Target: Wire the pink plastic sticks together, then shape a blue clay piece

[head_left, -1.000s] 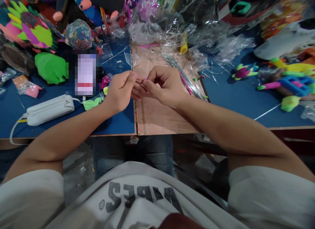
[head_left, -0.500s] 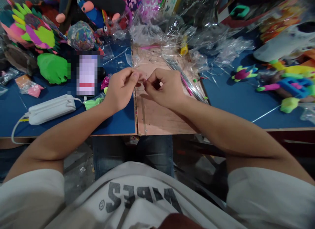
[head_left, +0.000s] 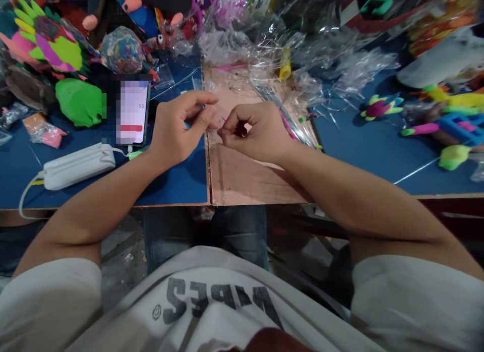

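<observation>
Above the wooden board (head_left: 249, 178), my right hand (head_left: 253, 127) is closed in a pinch, with thumb and fingertips pressed together. A tiny pink sliver shows by its fingertips, and what it holds is too small to name. Just left of it is my left hand (head_left: 179, 122), its index finger stretched out and its thumb apart, with nothing visible between them. A small gap separates the two hands' fingertips. Right of my right hand lie thin clear plastic strips (head_left: 302, 130) and a pink stick (head_left: 289, 125).
Left are a phone (head_left: 132, 112), a white power bank (head_left: 79, 165) with a cable, and a green clay lump (head_left: 78, 104). Crumpled clear plastic (head_left: 260, 49) lies along the back. A small clay turtle (head_left: 380, 107) and other clay figures (head_left: 454, 125) sit at right.
My left hand has opened from a pinch and drawn slightly left, away from my right fingertips. My right hand stays pinched in nearly the same place. The phone's screen has changed.
</observation>
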{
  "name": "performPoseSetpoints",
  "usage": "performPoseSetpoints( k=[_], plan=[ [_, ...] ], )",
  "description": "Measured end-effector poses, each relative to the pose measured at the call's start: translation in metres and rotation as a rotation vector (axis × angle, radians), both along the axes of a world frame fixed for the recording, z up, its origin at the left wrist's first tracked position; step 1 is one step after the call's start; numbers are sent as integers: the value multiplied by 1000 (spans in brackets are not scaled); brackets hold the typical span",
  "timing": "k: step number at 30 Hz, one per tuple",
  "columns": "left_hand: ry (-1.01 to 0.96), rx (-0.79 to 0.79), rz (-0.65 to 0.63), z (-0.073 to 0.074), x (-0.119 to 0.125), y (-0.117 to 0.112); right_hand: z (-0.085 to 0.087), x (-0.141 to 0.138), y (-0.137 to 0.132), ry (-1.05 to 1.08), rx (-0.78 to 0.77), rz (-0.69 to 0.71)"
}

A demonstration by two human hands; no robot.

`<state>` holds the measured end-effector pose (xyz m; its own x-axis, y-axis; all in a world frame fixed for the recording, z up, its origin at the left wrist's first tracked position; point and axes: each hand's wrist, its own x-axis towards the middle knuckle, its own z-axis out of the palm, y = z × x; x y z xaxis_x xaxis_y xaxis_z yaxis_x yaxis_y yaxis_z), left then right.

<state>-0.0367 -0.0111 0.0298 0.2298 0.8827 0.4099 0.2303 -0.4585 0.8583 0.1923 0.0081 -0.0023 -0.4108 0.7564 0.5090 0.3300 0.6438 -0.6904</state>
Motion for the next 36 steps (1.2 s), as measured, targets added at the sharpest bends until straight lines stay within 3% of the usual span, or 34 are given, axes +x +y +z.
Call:
performPoseSetpoints(
  k=[8,14,22,28,36],
  plan=[
    [-13,85,-63,-7,3,11,4,0,-5,10,-28,4],
    [6,36,-2,-4,5,15,0,1,5,135,-107,-48],
    [-96,-68,24,-10,3,21,2,0,9,234,49,-119],
    [-118,-57,64,-10,4,18,4,0,15,422,-300,111],
    [-124,32,9,-7,5,15,8,-1,10,388,-676,380]
  ],
)
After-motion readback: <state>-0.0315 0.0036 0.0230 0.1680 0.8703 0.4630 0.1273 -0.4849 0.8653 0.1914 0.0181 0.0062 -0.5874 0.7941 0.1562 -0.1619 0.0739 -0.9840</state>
